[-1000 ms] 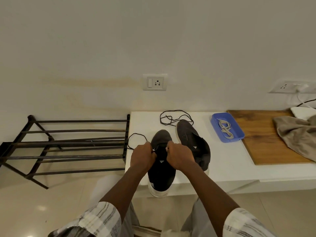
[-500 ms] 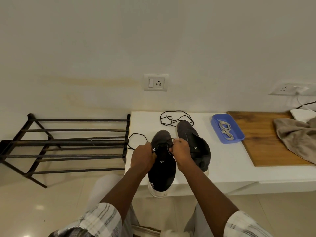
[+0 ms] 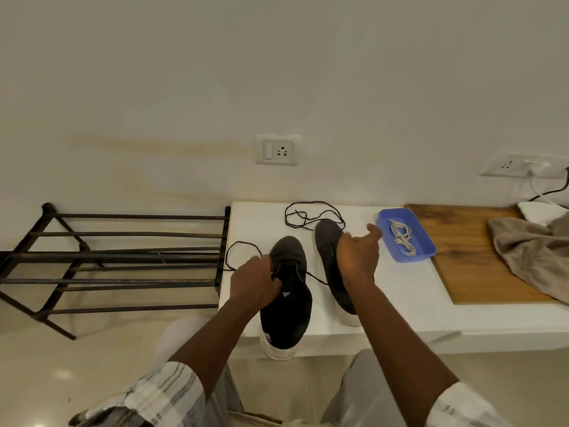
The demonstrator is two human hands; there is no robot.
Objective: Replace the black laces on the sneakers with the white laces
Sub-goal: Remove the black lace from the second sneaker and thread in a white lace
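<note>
Our left hand (image 3: 254, 282) pinches the black suede sneaker's (image 3: 289, 312) thin black lace (image 3: 243, 243). Our right hand (image 3: 358, 254), fingers loose, stretches toward two o'clock, where white cord laces (image 3: 401, 238), likely limp and light, lie in a blue plastic tray (image 3: 415, 257), best pinched by a tip.

We are in a home. At the left a metal shoe rack (image 3: 123, 257) stands on glossy pale floor tiles (image 3: 92, 365) against a plain painted wall (image 3: 277, 72). On the far wall we see a household switch-and-socket plate (image 3: 277, 149) above a low white table (image 3: 400, 303) holding sneakers (image 3: 286, 318). At the right, a crumpled cloth (image 3: 529, 257) lies on a wooden board (image 3: 462, 257).
</note>
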